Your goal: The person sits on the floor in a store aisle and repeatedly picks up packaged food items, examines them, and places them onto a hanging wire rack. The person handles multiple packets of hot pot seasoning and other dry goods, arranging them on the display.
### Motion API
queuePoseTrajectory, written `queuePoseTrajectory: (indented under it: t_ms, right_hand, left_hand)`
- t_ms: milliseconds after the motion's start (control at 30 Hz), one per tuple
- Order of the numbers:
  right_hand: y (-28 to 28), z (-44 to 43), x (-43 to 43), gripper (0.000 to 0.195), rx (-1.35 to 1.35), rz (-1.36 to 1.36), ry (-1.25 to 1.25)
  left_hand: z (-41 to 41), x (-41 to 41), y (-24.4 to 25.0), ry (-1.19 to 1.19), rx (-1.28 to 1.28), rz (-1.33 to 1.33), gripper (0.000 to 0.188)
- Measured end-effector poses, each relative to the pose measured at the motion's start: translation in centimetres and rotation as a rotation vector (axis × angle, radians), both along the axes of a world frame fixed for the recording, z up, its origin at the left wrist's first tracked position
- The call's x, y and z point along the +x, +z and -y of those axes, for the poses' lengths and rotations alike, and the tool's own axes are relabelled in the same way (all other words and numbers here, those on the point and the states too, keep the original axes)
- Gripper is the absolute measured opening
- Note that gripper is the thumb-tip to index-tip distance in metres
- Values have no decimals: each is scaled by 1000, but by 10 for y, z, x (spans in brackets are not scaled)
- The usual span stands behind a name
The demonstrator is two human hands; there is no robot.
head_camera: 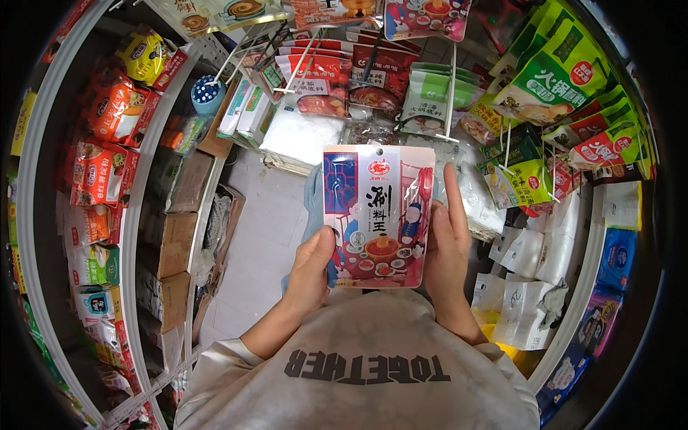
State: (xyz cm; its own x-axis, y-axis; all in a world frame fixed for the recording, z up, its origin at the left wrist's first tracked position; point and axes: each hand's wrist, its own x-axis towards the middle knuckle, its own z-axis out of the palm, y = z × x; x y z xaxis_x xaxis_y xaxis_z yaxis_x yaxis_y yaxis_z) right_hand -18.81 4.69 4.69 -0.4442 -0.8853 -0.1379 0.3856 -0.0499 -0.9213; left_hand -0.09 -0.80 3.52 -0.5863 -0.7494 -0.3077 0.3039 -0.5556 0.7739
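A glossy pink and blue seasoning packet (379,226) is held upright in front of my chest, its printed face turned towards me. It bears a picture of a hot pot, large writing and a small hang hole at the top. My left hand (312,269) grips its lower left edge, the thumb on the front. Along the right edge my right hand (449,247) holds it too, with the index finger pointing straight up beside it. The fingers behind the packet are hidden.
Metal display hooks (451,97) jut out ahead, hung with red packets (322,80) and pale green packets (438,97). Green hot pot packets (559,80) hang at the right. Shelves of bagged goods (102,172) line the left. White plastic bundles (301,134) lie low ahead, above the tiled floor (258,215).
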Motion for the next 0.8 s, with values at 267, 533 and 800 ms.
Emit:
queuePoseTrajectory:
  t_ms: [267,533,800]
  right_hand:
    - [2,3,5,48,-7,-57,84]
    - [19,7,-1,49,12,-241,61]
    - [87,70,-35,42,-365,-620,-154]
  left_hand:
    - [-1,-2,2,-16,50,-9,55]
    - [2,-4,11,-23,-229,58,57]
    - [21,20,89,170,-1301,-7,74]
